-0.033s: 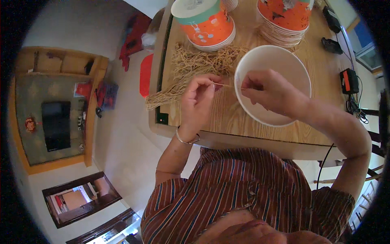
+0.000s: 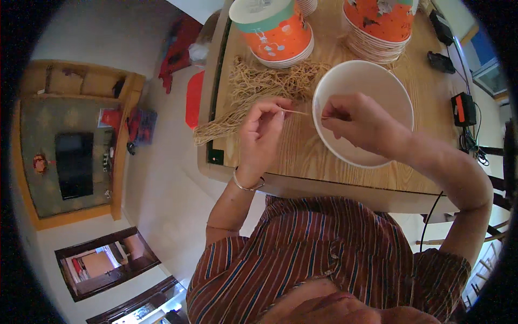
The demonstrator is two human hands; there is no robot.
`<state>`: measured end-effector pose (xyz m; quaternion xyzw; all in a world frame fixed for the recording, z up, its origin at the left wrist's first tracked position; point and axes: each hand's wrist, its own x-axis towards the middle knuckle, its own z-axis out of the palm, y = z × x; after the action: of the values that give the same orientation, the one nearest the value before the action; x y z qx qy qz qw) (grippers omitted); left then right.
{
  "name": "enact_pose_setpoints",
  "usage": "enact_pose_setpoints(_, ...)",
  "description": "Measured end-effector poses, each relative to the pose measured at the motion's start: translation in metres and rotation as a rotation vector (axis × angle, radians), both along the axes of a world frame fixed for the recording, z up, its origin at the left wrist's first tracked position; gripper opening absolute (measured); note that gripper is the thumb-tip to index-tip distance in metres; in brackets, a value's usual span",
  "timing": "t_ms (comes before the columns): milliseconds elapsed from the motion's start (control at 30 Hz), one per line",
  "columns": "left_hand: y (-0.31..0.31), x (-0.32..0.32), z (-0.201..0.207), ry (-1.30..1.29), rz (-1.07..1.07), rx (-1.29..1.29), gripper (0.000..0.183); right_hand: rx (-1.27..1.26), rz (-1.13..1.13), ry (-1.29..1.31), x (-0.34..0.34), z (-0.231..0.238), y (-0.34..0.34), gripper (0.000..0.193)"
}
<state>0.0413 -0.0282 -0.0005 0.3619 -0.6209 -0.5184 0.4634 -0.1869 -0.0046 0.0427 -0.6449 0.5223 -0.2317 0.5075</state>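
My left hand (image 2: pixel 263 129) is closed in a pinch on a thin tan strand of twine (image 2: pixel 294 112). The strand stretches right toward my right hand (image 2: pixel 359 123), whose fingertips are pinched together on its other end; against the pale rim the strand is hard to follow. Below my right hand stands a large white paper bucket (image 2: pixel 372 75), its inside partly hidden by that hand. A loose, crinkled bundle of tan twine (image 2: pixel 270 81) lies on the wooden table, just beyond and left of my left hand.
Upturned orange and green paper buckets (image 2: pixel 278 40) stand stacked behind the twine. Another orange stack (image 2: pixel 376 27), with twine round its lower part, is at the far right. A black adapter (image 2: pixel 464 108) with cables sits by the table's right edge. The wooden table's (image 2: pixel 302 156) near edge borders my body.
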Motion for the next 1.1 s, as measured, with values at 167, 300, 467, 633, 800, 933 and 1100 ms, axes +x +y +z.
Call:
enact_pose_setpoints(167, -0.002, -0.002, 0.015, -0.046, -0.037, -0.370, 0.015, -0.175, 0.038, 0.060, 0.005, -0.009, 0.002, 0.012)
enact_pose_setpoints(300, -0.010, -0.015, 0.028, -0.170, -0.172, -0.562, 0.018, -0.263, 0.050, -0.031, 0.012, -0.009, 0.005, 0.014)
enact_pose_setpoints(467, -0.031, -0.018, 0.028, -0.290, -0.202, -0.802, 0.018, -0.199, 0.030, -0.090, 0.015, -0.008, 0.008, 0.012)
enact_pose_setpoints(633, -0.036, -0.020, 0.038, -0.455, -0.250, -0.786, 0.012, -0.488, 0.076, 0.154, 0.013, -0.002, 0.017, 0.020)
enact_pose_setpoints(800, -0.048, -0.027, 0.045, -0.477, -0.388, -0.659, 0.011, -0.928, 0.248, 0.513, 0.013, 0.008, 0.027, 0.035)
enact_pose_setpoints(933, -0.056, -0.035, 0.041, -0.445, -0.419, -0.639, 0.012, -1.019, 0.254, 0.653, 0.018, 0.009, 0.028, 0.035)
enact_pose_setpoints(1100, -0.056, -0.037, 0.044, -0.400, -0.509, -0.483, 0.013, -1.075, 0.269, 0.751, 0.023, 0.008, 0.029, 0.032)
